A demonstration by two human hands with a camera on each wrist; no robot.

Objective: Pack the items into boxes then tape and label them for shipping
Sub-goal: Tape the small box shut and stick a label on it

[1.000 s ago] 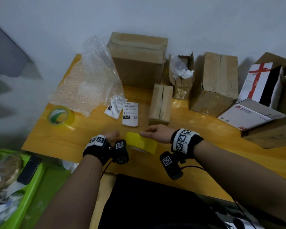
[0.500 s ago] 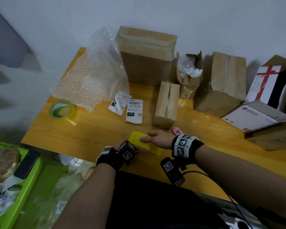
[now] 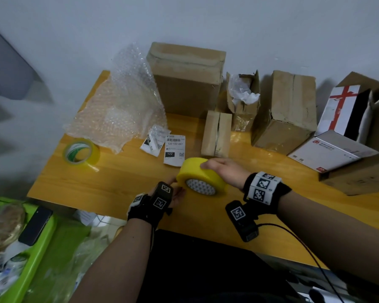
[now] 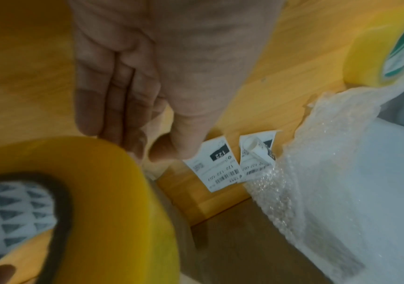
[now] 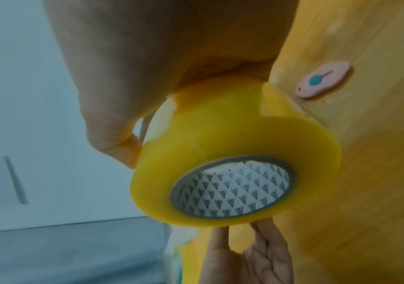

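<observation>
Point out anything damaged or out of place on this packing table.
The small open box by the wall has torn, crumpled flaps with white wrapping spilling out. One shipping label lies curled and creased beside the flat label.

Wooden table [image 3: 109, 184] against pale wall [image 3: 184, 18]
</observation>
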